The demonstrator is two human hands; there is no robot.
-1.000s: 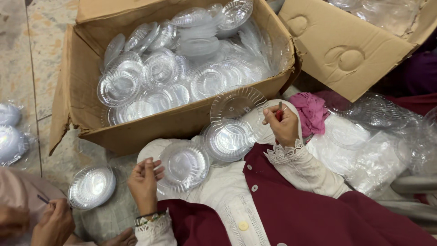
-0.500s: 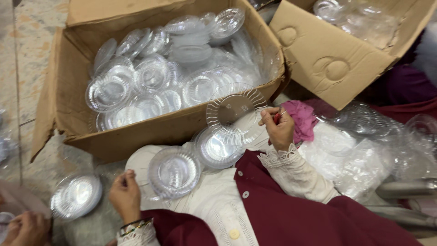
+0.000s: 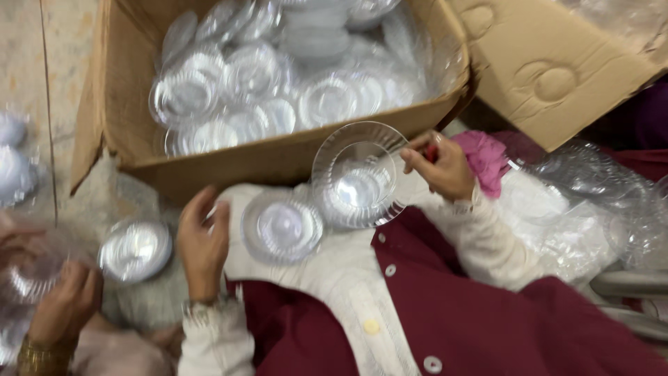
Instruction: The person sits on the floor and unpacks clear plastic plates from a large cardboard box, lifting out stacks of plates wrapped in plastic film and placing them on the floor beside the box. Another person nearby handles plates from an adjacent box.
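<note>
Head view: your right hand (image 3: 440, 166) pinches a clear plastic bowl (image 3: 358, 174) by its rim, just in front of the cardboard box (image 3: 278, 157). Your left hand (image 3: 203, 240) lies half-curled, empty, beside a clear lid (image 3: 282, 226) below that box.

left hand (image 3: 203, 240): palm down at near left, fingers loosely curled and pointing far, gripping nothing
left wrist: cream cuff with a band around it, forearm running toward the near edge
right hand (image 3: 440, 166): raised at far right, fingers pinched together at the tips
right arm: cream sleeve, bent, slanting from the near right up to the hand
</note>
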